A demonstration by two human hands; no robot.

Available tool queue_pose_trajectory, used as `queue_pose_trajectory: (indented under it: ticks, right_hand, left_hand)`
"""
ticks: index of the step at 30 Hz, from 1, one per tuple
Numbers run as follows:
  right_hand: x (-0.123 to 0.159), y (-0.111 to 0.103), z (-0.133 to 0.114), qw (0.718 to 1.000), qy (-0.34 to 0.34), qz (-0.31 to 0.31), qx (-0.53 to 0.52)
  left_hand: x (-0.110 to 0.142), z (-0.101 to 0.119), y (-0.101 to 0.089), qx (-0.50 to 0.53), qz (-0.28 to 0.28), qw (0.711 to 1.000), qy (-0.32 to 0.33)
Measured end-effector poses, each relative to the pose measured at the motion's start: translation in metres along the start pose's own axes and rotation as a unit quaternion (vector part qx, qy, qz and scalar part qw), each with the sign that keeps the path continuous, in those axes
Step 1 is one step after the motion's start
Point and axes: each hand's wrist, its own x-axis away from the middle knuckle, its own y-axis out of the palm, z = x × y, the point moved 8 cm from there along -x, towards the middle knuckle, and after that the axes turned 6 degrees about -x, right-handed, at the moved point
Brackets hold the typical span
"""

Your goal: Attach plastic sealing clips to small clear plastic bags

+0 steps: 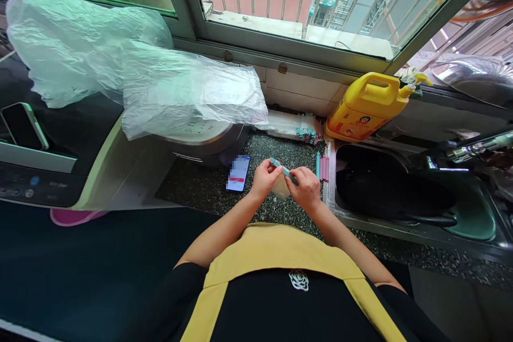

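Note:
In front of my chest both hands grip a light-blue bag sealing clip point(286, 170). My left hand point(264, 179) pinches its left end between thumb and fingers. At the other end, my right hand point(306, 188) closes on the clip in the same way. A small, pale beige bag point(280, 188) hangs below the clip, between the hands; its contents cannot be made out. To the right of my right hand, a teal clip point(318, 164) and pink clips point(325, 168) lie by the sink's edge. Behind the hands is a clear plastic pack point(286, 124) with more clips.
A phone point(238, 173) lies on the speckled counter point(200, 184) at left. Behind it stands a round appliance point(200, 141) under plastic sheeting point(192, 88). A yellow jug point(360, 109) stands behind the sink point(331, 192), which holds a black pan point(385, 187).

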Motion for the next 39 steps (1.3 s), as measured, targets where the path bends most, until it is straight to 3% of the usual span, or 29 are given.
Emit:
queue_pose_trajectory:
  ticks: [11,19,39]
  right_hand:
    - [0.006,-0.011,-0.004,0.998,-0.02,0.058,-0.014]
    - [0.011,-0.014,-0.01,0.998,-0.01,0.054,-0.026]
    - [0.016,-0.009,-0.013,0.997,-0.027,0.027,-0.061]
  left_hand:
    - [0.003,0.007,0.006,0.01,-0.04,0.999,0.002]
    - [-0.002,0.006,-0.004,-0.032,-0.009,0.999,0.018]
    - [-0.01,-0.007,-0.008,-0.053,-0.001,0.999,0.013]
